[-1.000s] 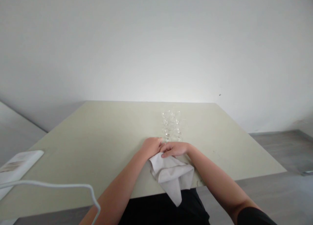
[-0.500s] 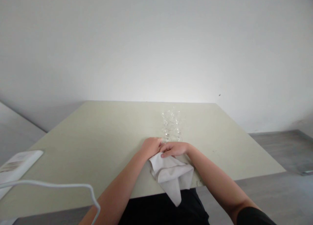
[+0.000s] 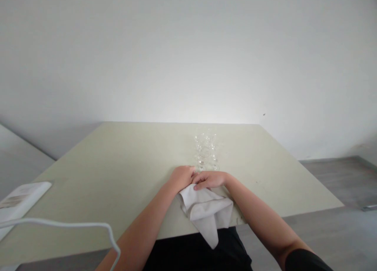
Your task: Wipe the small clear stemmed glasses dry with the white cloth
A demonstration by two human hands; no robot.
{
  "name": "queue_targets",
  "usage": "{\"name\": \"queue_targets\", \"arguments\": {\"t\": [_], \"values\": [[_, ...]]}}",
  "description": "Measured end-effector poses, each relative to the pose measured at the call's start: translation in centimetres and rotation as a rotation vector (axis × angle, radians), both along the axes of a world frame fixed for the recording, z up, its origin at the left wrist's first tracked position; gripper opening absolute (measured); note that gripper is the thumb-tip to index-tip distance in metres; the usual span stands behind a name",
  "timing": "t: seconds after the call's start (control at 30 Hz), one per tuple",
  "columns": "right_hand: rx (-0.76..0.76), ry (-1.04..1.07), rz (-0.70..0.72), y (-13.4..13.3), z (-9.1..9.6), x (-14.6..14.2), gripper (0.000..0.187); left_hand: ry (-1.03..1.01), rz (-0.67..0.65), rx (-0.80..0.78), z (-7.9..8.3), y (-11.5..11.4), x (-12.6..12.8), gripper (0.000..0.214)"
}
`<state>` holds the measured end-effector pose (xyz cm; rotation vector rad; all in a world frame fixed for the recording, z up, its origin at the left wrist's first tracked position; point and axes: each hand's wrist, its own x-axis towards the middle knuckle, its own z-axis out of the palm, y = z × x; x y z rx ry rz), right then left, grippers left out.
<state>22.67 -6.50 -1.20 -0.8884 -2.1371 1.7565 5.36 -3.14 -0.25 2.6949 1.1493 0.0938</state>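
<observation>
Both hands rest together on a pale green table (image 3: 118, 161), near its front edge. My left hand (image 3: 182, 176) is curled, its fingers closed on the upper edge of a white cloth (image 3: 206, 212). My right hand (image 3: 210, 179) lies over the same cloth with its fingers bent onto it. The cloth is crumpled and one corner hangs down over the table's edge. Just beyond my fingertips stand clear drinking glasses (image 3: 205, 151), close together; they are hard to tell apart.
A white flat box (image 3: 20, 196) lies at the table's left edge. A white cable (image 3: 73, 225) curves across the lower left. Behind the table is a plain white wall. Grey floor (image 3: 338, 176) shows to the right.
</observation>
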Motion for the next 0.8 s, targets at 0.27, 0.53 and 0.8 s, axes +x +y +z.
{"name": "queue_targets", "arguments": {"t": [0.27, 0.53, 0.8], "values": [[-0.096, -0.047, -0.041, -0.1, -0.2, 0.2, 0.031, -0.168, 0.117, -0.101, 2.5, 1.4, -2.8, 0.016], [-0.177, -0.036, -0.047, 0.1, -0.4, 0.1, 0.034, -0.517, 0.062, 0.351, 10.3, 3.8, 0.1, 0.035], [-0.145, -0.066, -0.047, 0.3, -0.5, 0.0, 0.034, -0.085, -0.165, 0.289, 11.3, 7.3, 5.9, 0.046]]}}
